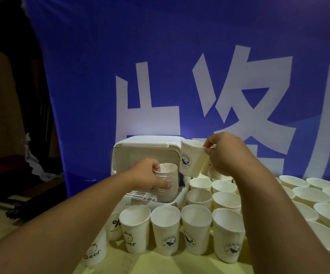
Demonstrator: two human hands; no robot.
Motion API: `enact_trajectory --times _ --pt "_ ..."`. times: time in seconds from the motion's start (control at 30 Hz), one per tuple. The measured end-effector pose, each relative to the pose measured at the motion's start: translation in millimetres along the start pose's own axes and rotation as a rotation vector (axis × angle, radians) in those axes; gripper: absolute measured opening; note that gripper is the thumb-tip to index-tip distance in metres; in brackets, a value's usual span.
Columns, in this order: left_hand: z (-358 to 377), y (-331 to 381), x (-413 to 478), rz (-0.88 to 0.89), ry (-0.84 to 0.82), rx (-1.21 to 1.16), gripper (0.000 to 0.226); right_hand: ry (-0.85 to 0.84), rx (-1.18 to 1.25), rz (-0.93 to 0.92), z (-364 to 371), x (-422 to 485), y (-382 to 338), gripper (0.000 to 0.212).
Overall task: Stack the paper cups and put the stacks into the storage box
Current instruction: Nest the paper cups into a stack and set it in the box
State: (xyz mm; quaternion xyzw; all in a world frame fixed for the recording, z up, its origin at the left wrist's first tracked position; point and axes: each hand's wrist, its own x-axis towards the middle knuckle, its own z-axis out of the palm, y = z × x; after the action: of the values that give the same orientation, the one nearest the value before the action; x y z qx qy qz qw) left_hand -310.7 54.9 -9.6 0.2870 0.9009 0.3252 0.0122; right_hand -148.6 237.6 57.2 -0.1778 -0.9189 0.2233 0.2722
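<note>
My left hand [154, 177] grips the stack [169, 180], my right hand [229, 155] at one o'clock pinches a cup [189, 161] by its rim; light, crushable, I'd squeeze gently.

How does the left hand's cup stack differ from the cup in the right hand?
The stack in the left hand is several nested cups; the single cup in the right hand is one. The stack is upright, gripped round its side, low at the storage box; the single cup is tilted, pinched at its rim, higher. Only the single cup shows a logo. Both are white paper.
</note>
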Motion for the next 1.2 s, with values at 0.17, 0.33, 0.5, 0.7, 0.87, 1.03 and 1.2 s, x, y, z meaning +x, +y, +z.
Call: enact_trajectory --times 0.17,0.33,0.5,0.7,0.87,1.03,1.2 --pt "-9.7 12.5 -16.3 0.026 -0.027 -0.009 0.049 0.053 0.036 -0.045 7.8 0.8 -0.8 0.024" --pt "-14.0 32.9 -39.6 0.304 0.237 -0.07 0.079 0.117 0.095 -0.181 15.9 0.8 -5.5 0.015" --pt "-7.4 57.4 -43.7 0.48 0.379 -0.198 0.071 0.145 0.132 -0.281 23.1 0.4 -12.4 0.024" --pt "-11.8 45.3 -39.9 0.42 0.735 -0.153 0.02 0.319 0.235 -0.292 24.4 1.0 -12.9 0.05" --pt "-0.4 32.8 -36.5 0.284 0.696 -0.081 0.015 0.416 0.241 -0.264 25.6 2.4 -13.6 0.04" --pt "22.3 28.2 -36.4 0.175 0.51 0.106 0.01 0.445 0.202 -0.273 29.1 3.4 -12.5 0.032" --pt "28.2 12.6 -48.7 0.183 0.443 0.359 0.017 0.426 0.264 -0.321 35.3 2.0 -17.8 0.024"
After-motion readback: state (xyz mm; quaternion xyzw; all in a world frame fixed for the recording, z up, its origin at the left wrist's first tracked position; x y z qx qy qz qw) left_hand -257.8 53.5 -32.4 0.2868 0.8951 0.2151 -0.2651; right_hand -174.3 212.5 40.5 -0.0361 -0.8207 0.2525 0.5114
